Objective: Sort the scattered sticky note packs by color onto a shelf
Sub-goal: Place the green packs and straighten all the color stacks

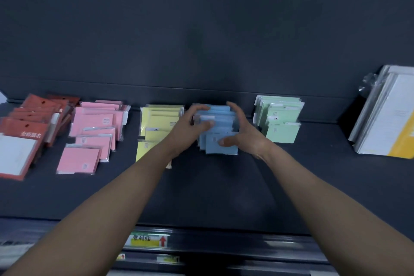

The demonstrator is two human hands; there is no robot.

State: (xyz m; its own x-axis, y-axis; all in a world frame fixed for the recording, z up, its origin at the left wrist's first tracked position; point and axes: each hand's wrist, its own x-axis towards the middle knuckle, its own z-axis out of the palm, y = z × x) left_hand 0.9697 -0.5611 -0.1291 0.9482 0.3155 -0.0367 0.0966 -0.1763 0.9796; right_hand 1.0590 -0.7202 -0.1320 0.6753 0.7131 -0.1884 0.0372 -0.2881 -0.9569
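Sticky note packs lie in colour groups along a dark shelf [224, 186]. From left: pink packs [94, 134], yellow packs [156, 123], blue packs [219, 127], green packs [280, 123]. Both hands are at the blue pile. My left hand [190, 125] grips its left side, fingers curled over the top packs. My right hand [242, 132] cups the right side, thumb pressed on the front blue pack, fingers arched over the back of the pile. My left forearm hides part of the yellow group.
Red-covered packs [29, 123] with a white pad sit at the far left. A leaning stack of white and yellow folders [385, 116] stands at the far right. A price label [147, 240] is on the shelf's front rail. The shelf's back wall is dark.
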